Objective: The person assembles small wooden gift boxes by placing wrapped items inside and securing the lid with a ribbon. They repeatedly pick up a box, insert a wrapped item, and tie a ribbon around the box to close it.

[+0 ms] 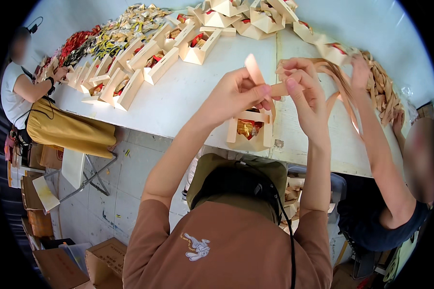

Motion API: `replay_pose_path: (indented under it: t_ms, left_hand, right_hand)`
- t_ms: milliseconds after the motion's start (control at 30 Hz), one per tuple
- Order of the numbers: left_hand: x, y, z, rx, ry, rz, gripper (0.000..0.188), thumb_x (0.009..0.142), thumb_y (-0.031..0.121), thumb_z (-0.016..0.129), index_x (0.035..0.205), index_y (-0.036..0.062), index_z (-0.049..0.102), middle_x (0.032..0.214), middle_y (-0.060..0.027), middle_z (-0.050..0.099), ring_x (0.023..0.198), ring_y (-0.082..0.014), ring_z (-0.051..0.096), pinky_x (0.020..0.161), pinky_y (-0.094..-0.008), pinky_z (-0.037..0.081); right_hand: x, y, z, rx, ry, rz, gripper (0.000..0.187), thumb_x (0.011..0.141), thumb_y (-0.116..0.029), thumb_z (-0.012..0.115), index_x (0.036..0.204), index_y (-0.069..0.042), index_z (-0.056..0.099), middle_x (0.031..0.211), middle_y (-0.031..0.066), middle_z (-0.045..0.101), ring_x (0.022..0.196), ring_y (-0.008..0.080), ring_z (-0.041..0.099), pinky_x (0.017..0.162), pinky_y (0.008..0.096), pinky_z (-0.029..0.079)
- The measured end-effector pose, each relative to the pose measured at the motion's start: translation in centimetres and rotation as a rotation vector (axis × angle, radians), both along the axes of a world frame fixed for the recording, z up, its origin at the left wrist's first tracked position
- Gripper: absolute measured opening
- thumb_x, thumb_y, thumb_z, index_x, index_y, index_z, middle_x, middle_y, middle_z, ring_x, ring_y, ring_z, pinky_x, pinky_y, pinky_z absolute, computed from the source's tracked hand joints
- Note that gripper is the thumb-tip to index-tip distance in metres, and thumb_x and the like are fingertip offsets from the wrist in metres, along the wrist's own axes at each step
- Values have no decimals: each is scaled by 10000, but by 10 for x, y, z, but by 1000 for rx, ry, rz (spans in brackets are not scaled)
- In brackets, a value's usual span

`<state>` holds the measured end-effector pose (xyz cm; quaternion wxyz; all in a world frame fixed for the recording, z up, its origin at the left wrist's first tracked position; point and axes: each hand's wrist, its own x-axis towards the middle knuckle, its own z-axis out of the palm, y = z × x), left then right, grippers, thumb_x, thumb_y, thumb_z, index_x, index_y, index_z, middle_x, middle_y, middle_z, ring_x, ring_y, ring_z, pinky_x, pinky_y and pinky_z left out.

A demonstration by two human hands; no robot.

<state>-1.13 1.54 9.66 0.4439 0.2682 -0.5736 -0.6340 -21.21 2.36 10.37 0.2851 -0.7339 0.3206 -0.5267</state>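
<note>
Above the near edge of the table, my left hand (pixel 238 94) pinches a peach-tan ribbon (pixel 254 70), one end of which sticks up past the fingers. My right hand (pixel 305 94) grips the ribbon a short way to the right, its fingers curled, so a short length spans between the two hands. Just below them stands a small cream cardboard box (pixel 248 144) with a crossbar over its open top and gold and red packets inside. Part of the ribbon hangs down beside this box; my fingers hide how it is looped.
Several filled cream boxes (pixel 195 53) crowd the table's far side and left. Red, black and yellow packets (pixel 125 29) are heaped behind them. Long ribbons (pixel 340 79) lie to my right, where a co-worker's arm (pixel 381 149) reaches in. Another person (pixel 26 91) works at the left end.
</note>
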Motion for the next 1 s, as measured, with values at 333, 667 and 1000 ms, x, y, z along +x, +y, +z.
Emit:
replay_pose_path:
  t_ms: [333,667,1000]
  left_hand:
    - [12,-11,5,-630,-600,84,110,840,49,703,819,45,595,894,-88,702,831,-219,691,743,-326,570]
    - [-3,-2,-23,-1769,-673,424,138,705,64,692,730,34,560,1009,-105,668,1002,-279,677,822,-355,595]
    - [-1,10,-40,-1318,-424,421,114,780,86,708,774,49,600,1007,-77,679,1097,-268,656,849,-351,584]
  right_hand:
    - [13,0,-28,681,-557,324,282,1065,-314,453,1085,-65,584,1262,97,549,999,157,597,784,269,495]
    - [-9,-17,-50,963,-486,506,311,1030,-277,565,1162,-8,644,1037,41,682,904,101,638,807,274,522]
    - [10,4,-61,966,-1004,460,224,992,-148,607,1161,-4,638,1170,99,666,1096,189,616,955,347,502]
